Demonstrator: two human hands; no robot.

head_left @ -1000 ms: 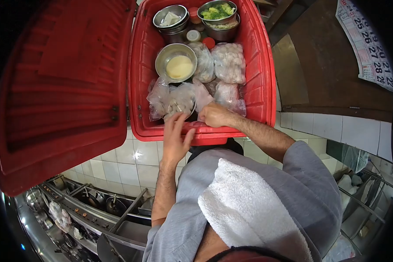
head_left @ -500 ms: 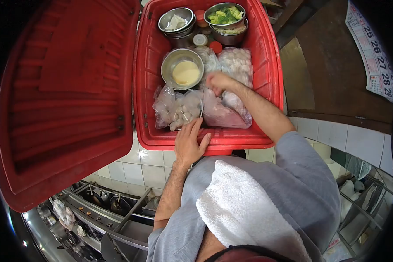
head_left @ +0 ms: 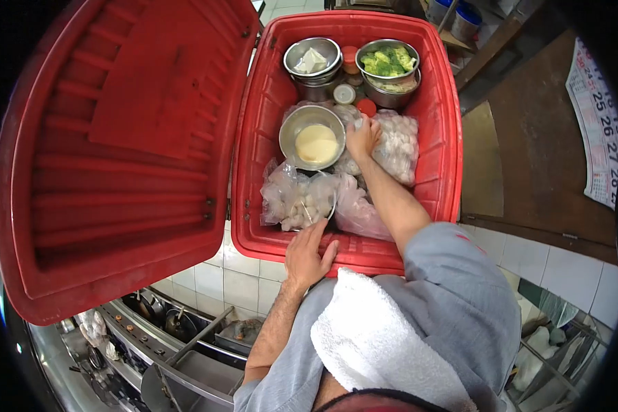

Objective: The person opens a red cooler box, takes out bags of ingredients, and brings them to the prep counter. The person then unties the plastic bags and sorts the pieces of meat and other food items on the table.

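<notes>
My right hand (head_left: 363, 140) reaches into a red cooler box (head_left: 249, 144), its fingers closed on the crumpled top of a clear plastic bag (head_left: 348, 167). Just beyond it is a red-lidded jar (head_left: 367, 107). To its right lies a bag of pale round balls (head_left: 397, 141). A metal bowl with pale yellow liquid (head_left: 316, 143) stands to its left. My left hand (head_left: 307, 255) lies over the front rim, fingers outstretched and holding nothing. Near its fingertips is a clear bag of whitish chunks (head_left: 305, 207). A pinkish bag (head_left: 360, 211) sits beside that.
At the back stand a metal bowl with a white block (head_left: 312, 60) and a bowl of green broccoli (head_left: 389, 62). The red lid (head_left: 120, 178) hangs open at left. A metal counter (head_left: 185, 364) is at lower left, a calendar (head_left: 597, 123) at right.
The view has shifted, so the cooler appears lower and further right. My right hand has moved from above the pinkish bag toward the red-lidded jar. My left hand stays on the rim.
</notes>
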